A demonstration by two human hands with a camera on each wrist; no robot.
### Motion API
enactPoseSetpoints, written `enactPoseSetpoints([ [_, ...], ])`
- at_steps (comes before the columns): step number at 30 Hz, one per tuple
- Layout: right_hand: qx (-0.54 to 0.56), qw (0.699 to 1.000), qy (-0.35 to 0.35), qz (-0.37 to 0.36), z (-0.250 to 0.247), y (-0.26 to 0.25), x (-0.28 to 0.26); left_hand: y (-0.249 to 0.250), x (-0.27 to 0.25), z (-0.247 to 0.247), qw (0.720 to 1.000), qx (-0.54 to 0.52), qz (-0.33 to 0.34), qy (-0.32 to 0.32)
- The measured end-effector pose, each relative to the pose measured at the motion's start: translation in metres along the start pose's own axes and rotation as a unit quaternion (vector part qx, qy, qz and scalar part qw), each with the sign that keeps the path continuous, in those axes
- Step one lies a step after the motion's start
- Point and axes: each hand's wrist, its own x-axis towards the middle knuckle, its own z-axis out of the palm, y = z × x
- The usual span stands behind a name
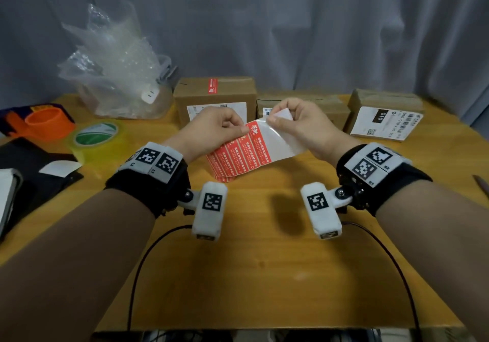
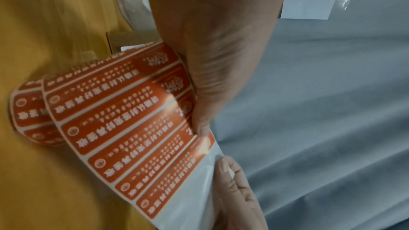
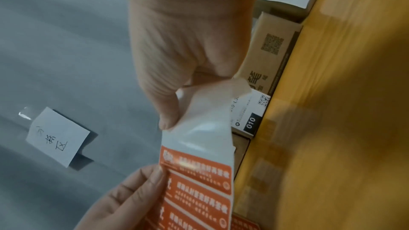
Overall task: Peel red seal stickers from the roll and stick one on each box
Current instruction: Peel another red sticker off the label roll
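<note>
Head view: glossy paper roll (image 1: 239, 153) of red rounded-rectangle stickers, its coil resting on the wooden tabletop (image 1: 251, 275), strip held up between both hands, left hand (image 1: 209, 127) pinching the topmost sticker (image 1: 253, 129), right hand (image 1: 299, 123) pinching the bare white liner (image 1: 280, 140); three cardboard boxes (image 1: 215, 98) stand behind, middle one mostly hidden by the right hand, only the left one showing a red seal. Left wrist view: thumb clamps the strip's red edge, sticker print too blurred to read, coil end lies on the tabletop. Right wrist view: fingers curled round the curled liner end, box labels partly cut off.
</note>
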Motion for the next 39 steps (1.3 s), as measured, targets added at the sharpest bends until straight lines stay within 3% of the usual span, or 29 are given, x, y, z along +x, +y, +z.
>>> enactPoseSetpoints([
  [6, -0.059, 0.994, 0.092, -0.011, 0.013, 0.009, 0.009, -0.003, 0.003, -0.003, 1.000, -0.011, -0.006, -0.005],
  [9, -0.186, 0.965, 0.174, -0.064, 0.016, 0.011, 0.014, -0.002, 0.005, -0.003, 1.000, -0.017, -0.007, 0.015],
  [14, -0.286, 0.924, 0.218, -0.131, 0.022, 0.003, 0.014, 0.000, 0.008, -0.003, 0.998, -0.037, -0.016, 0.057],
  [19, -0.316, 0.911, 0.212, -0.158, 0.027, -0.005, 0.014, 0.001, 0.012, -0.005, 0.995, -0.062, -0.012, 0.074],
  [39, -0.281, 0.935, 0.164, -0.138, 0.035, -0.002, 0.014, 0.008, 0.006, -0.005, 0.996, -0.064, 0.038, 0.047],
])
